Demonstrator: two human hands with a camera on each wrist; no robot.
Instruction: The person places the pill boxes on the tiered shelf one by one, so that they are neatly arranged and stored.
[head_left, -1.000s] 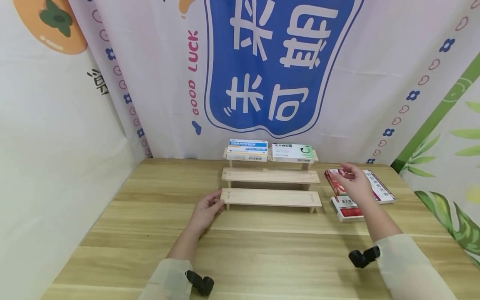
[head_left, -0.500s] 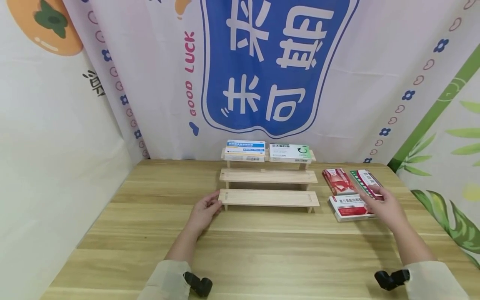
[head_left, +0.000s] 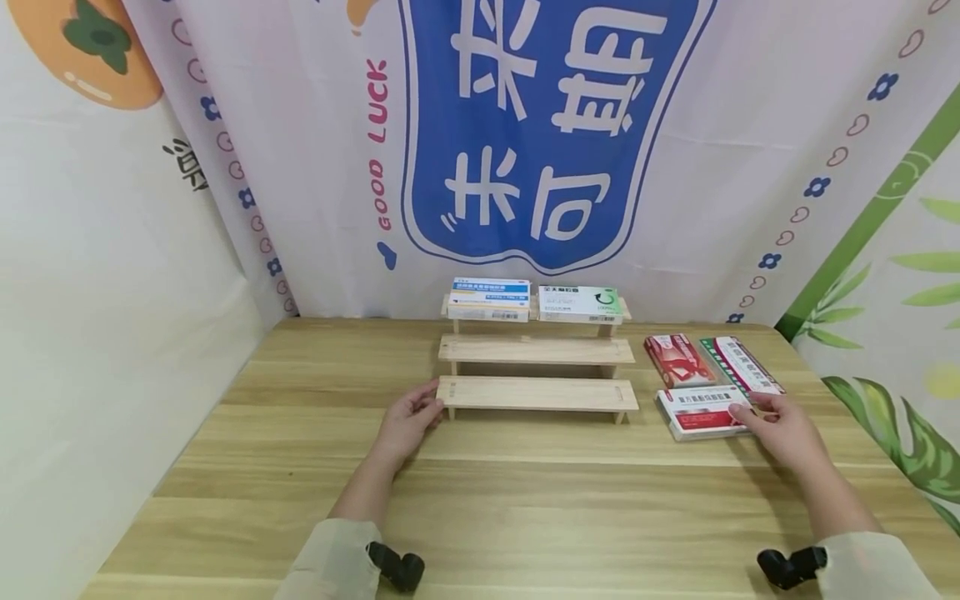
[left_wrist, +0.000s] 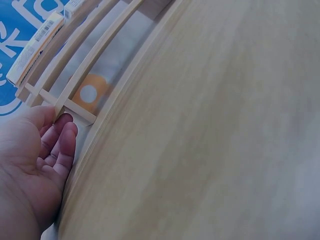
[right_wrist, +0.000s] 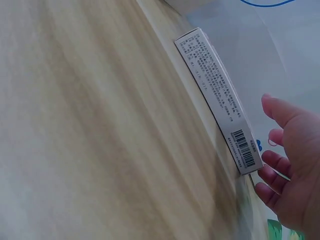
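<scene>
flat white-and-red medicine box (head_left: 703, 412) on the wooden table, right of the lowest wooden step (head_left: 537, 393)

Bench (head_left: 300, 467): pale wood, streaked grain. Stepped shelf (head_left: 536, 393): light unfinished wood, 3 tiers. Top tier carries 1 white box with blue bands (head_left: 490, 298) and 1 white box with green corner (head_left: 579, 303). Beside the shelf: 1 red box (head_left: 678, 360), 1 white box with green and red stripes (head_left: 744, 364), 1 white box with red band (head_left: 701, 412). Backdrop (head_left: 540, 125): white, blue panel, white characters. Sleeves (head_left: 330, 567): beige.
</scene>
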